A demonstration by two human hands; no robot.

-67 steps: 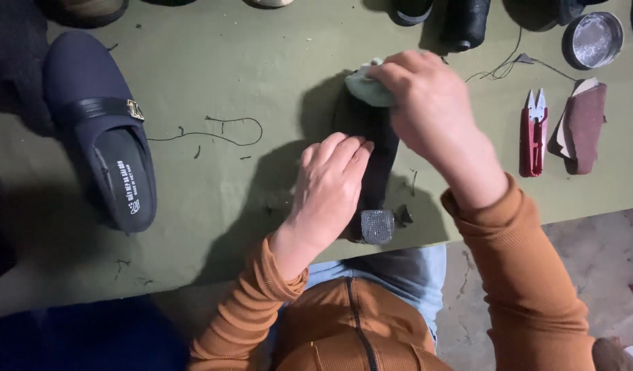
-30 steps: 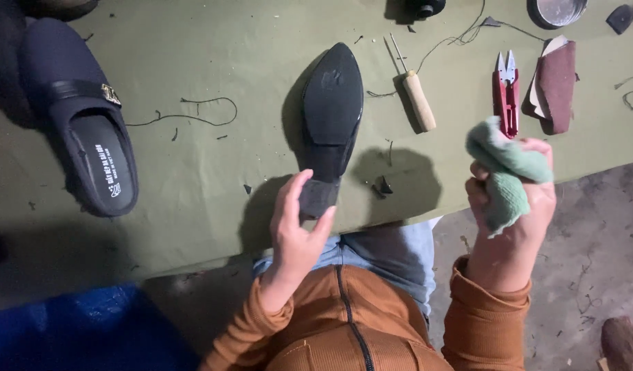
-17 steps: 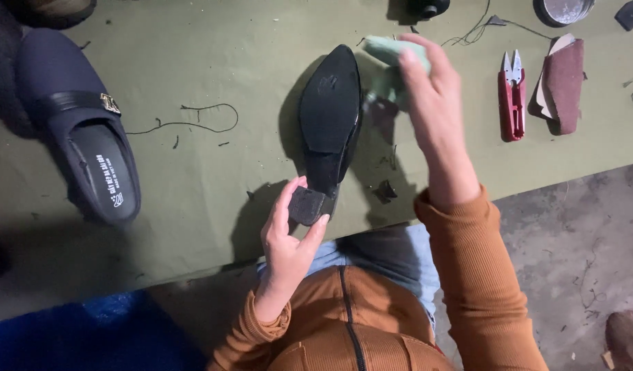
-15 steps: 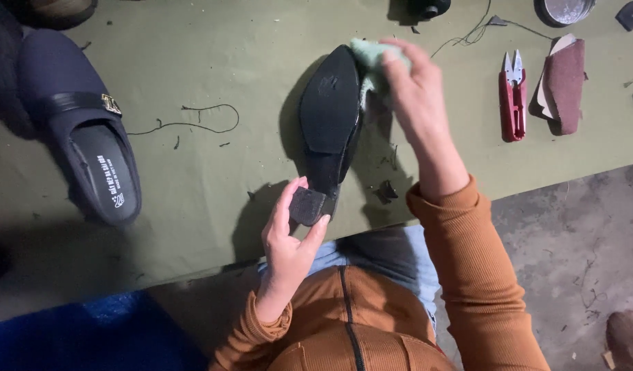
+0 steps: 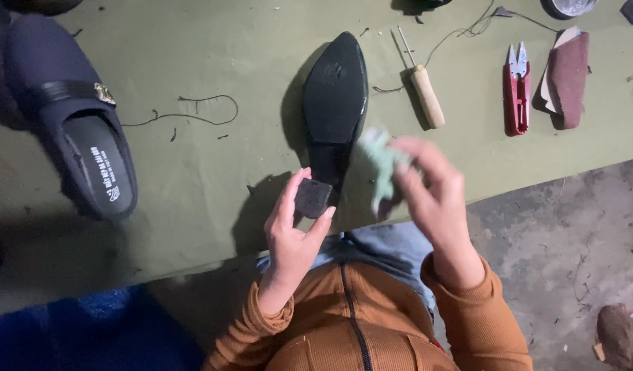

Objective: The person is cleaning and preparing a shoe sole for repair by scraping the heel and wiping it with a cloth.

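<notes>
Left hand (image 5: 292, 237): clamped on the heel of the black shoe (image 5: 333, 113), steadying it sole-up on the table (image 5: 193, 172).
Right hand (image 5: 426, 189): closed around a green cloth (image 5: 379, 161), just right of the sole, ready for wiping.

A left hand (image 5: 292, 237) grips the heel of a black shoe (image 5: 333, 110) on a green worktop (image 5: 193, 172) as the right hand (image 5: 430, 189) holds a pale green cloth (image 5: 378, 161).
</notes>
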